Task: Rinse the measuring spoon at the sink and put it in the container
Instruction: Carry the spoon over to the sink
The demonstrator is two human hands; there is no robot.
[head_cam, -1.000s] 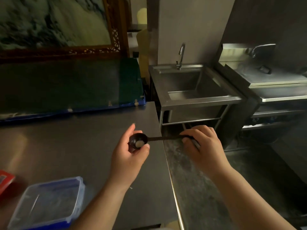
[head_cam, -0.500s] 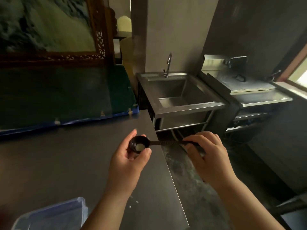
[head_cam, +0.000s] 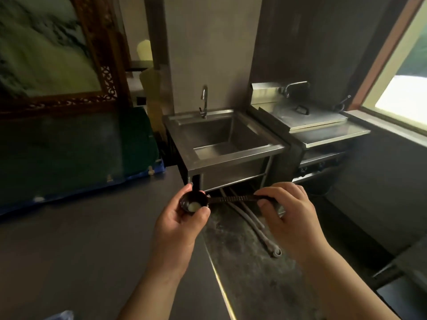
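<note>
A black measuring spoon (head_cam: 231, 199) lies level between both hands, just in front of the sink. Its round bowl holds a small pale residue. My left hand (head_cam: 182, 220) cups the bowl with thumb and fingers around it. My right hand (head_cam: 286, 211) pinches the end of the ribbed handle. The steel sink (head_cam: 233, 155) stands straight ahead with a tall tap (head_cam: 204, 100) at its back edge; no water is running. A corner of the clear blue-rimmed container (head_cam: 62, 316) shows at the bottom left on the steel table.
The steel table (head_cam: 80, 250) stretches left, its edge running below my hands. Grey hoses (head_cam: 254, 227) lie on the floor under the sink. A second steel unit with a lid and tap (head_cam: 312, 121) stands to the right, beside a window. A framed picture leans at left.
The view has moved closer to the sink and turned right. Both hands keep the same hold on the spoon. The container has slid almost out of view at bottom left.
</note>
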